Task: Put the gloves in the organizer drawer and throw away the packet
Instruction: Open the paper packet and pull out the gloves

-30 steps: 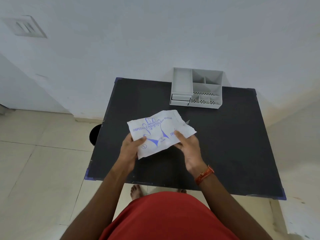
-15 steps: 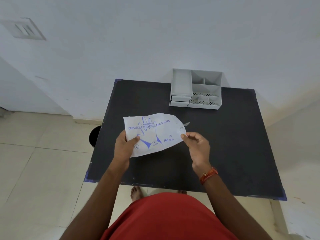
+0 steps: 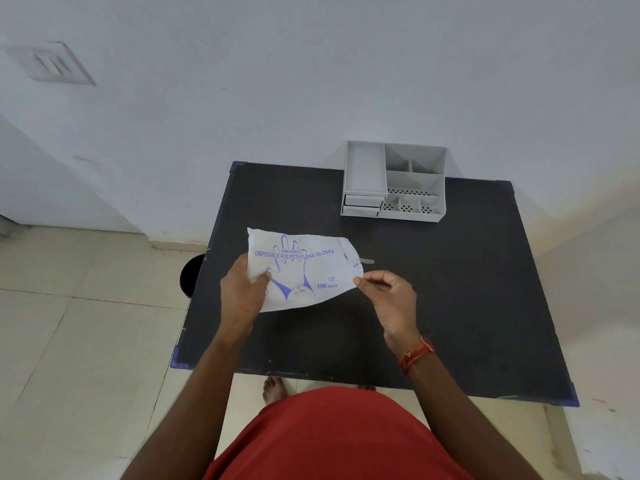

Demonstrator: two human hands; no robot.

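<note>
A grey organizer (image 3: 394, 181) stands beyond the fingers at the far edge of the black table (image 3: 467, 306), against the white wall (image 3: 311, 81); its tall left bin, the divided bins at the back right and the perforated front cells all show bare bottoms, and the two small drawers (image 3: 363, 205) stacked under the left bin sit pushed in. The white packet (image 3: 301, 271), printed in blue with a hand outline and "DISPOSABLE POLYETHYLENE GLOVES", is held above the table's near-left part, well short of the organizer. The left hand (image 3: 242, 296) grips its left edge, thumb on the printed face and the other fingers folded behind it. The right hand (image 3: 389, 299) pinches the packet's right end between thumb and fingertips (image 3: 363, 279), where the edge looks torn; whether any gloves show in that opening cannot be told. A small pale scrap (image 3: 367, 261) shows just beyond the right fingers. From the fingers to the organizer the tabletop is bare, as it is to their right as far as the table's right edge. Left of the left hand, past the table's edge, a black round bin (image 3: 190, 275) stands on the tiled floor (image 3: 69, 323), partly hidden by the tabletop. A red thread band (image 3: 415, 355) circles the right wrist.
</note>
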